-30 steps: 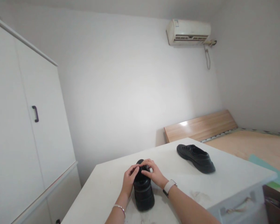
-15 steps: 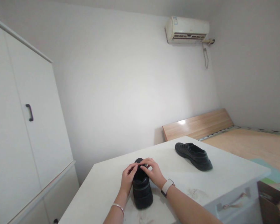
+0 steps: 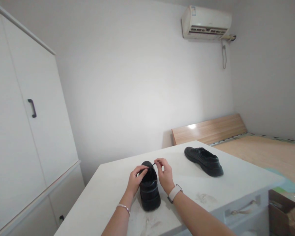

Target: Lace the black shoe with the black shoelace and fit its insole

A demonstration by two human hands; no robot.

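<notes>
A black shoe stands on the white tabletop with its heel toward me. My left hand is at the left side of its opening, thumb and fingers closed at the upper edge near the laces; exactly what they pinch is hard to make out. To the right of the shoe, my right hand pinches a black shoelace between thumb and fingertips and holds it stretched out from the shoe. The other black shoe lies farther back on the right, untouched, its toe pointing away to the left.
The white table has smudges near its front and a drawer handle on its side. A white wardrobe rises on the left. A bed with a wooden headboard and a cardboard box are at the right.
My right hand has moved away from the left one, to the right and slightly up, drawing the shoelace out. My left hand stays at the shoe. The view has tilted slightly down.
</notes>
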